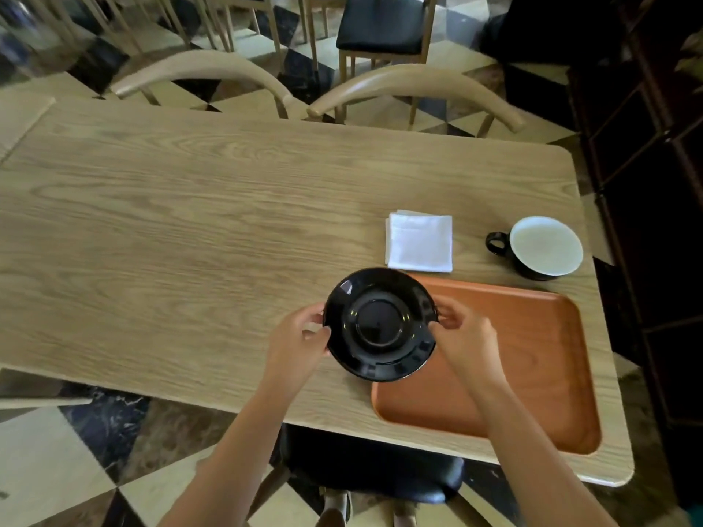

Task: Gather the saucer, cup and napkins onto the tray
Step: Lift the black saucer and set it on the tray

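A glossy black saucer [380, 323] is held level between both hands, above the tray's left edge. My left hand [298, 342] grips its left rim and my right hand [466, 336] grips its right rim. The orange-brown tray [532, 359] lies on the table's near right part with nothing else on it. A folded stack of white napkins [419, 242] rests on the table just beyond the tray. Farther right stands a black cup [540, 247] with a white inside, its handle pointing left, close to the table's right edge.
The wooden table [190, 230] stretches wide to the left. Two curved-back chairs [414, 89] stand at its far side. A black-seated chair [380, 473] is tucked under the near edge. Dark shelving [654, 184] runs along the right.
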The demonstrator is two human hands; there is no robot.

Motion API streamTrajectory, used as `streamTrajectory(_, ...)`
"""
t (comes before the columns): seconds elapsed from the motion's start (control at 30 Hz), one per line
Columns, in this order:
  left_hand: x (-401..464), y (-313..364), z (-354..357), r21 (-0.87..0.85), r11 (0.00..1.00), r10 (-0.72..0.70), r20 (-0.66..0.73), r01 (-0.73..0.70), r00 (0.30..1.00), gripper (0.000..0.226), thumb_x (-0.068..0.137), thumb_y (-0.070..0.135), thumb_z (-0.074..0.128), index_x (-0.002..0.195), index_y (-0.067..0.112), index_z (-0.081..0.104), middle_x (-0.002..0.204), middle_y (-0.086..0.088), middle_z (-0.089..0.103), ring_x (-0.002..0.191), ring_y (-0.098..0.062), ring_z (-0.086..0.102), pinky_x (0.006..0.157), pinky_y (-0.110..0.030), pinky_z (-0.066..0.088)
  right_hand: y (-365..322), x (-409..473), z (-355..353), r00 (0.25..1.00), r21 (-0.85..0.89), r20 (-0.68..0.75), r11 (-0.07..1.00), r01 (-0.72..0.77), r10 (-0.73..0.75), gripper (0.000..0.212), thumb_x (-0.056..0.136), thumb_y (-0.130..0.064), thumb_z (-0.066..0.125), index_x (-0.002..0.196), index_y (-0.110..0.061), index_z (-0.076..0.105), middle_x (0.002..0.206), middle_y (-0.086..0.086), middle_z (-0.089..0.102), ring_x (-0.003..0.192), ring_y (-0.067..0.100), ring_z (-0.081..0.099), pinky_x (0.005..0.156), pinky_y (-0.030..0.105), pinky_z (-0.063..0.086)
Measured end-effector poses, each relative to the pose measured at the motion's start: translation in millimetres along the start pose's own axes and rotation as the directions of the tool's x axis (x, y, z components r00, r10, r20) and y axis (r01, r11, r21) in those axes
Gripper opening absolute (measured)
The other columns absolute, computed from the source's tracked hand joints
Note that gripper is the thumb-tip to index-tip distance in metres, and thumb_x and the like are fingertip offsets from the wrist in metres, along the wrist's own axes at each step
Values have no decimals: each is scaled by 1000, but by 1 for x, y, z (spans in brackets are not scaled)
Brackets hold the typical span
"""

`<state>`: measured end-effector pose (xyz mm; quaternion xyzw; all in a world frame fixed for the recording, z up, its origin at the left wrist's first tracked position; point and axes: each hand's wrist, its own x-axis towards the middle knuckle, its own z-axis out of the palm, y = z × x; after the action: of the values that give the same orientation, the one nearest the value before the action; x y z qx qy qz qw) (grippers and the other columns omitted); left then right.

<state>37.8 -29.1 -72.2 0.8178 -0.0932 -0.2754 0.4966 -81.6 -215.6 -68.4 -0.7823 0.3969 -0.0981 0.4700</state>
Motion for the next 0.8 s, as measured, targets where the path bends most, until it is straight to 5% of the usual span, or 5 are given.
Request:
streamTrajectory(0.17, 12, 23, 44, 119, 987, 109, 24, -111, 994, 37, 81, -5, 55, 103, 23, 67, 76, 12, 65, 46, 0, 62, 47, -6, 42, 31, 18, -33, 999, 37, -26, 998, -43, 44, 37, 74, -2, 63, 94, -32, 68, 83, -14, 70, 81, 0, 65, 75, 15, 47)
streamTrajectory(0.3, 24, 26, 68, 278, 947, 157, 44, -163, 987, 44, 78, -3, 54, 107, 28, 67, 66, 12, 65, 55, -17, 66, 56, -21, 49, 51, 25, -41, 998, 77, -22, 995, -61, 63, 38, 74, 3, 63, 94, -29, 68, 84, -14, 69, 87, 8, 65, 88, 39, 52)
streamTrajectory(0.4, 28, 22, 78, 394, 900, 198, 14, -187, 980, 49, 74, -4, 53, 106, 30, 68, 59, 9, 62, 55, -23, 59, 50, -11, 40, 61, 27, -40, 996, 99, -21, 991, -84, 87, 37, 74, 3, 63, 96, -27, 67, 82, -16, 68, 85, 6, 64, 89, 41, 52)
streamTrajectory(0.6, 27, 14, 83, 358, 911, 227, -14, -207, 974, 39, 72, -7, 58, 94, 21, 72, 58, 25, 56, 59, 15, 55, 58, -1, 38, 72, 28, -37, 993, 134, 6, 984, -120, 120, 38, 75, 2, 62, 97, -29, 67, 86, -9, 71, 86, 9, 65, 86, 41, 54)
streamTrajectory(0.8, 35, 12, 79, 241, 969, 59, -18, -53, 998, 39, 81, -4, 57, 110, 20, 66, 75, 17, 63, 65, 1, 59, 58, -4, 42, 71, 35, -34, 991, 147, 40, 980, -132, 127, 36, 76, 1, 60, 99, -27, 67, 89, -6, 71, 86, 11, 66, 84, 40, 55)
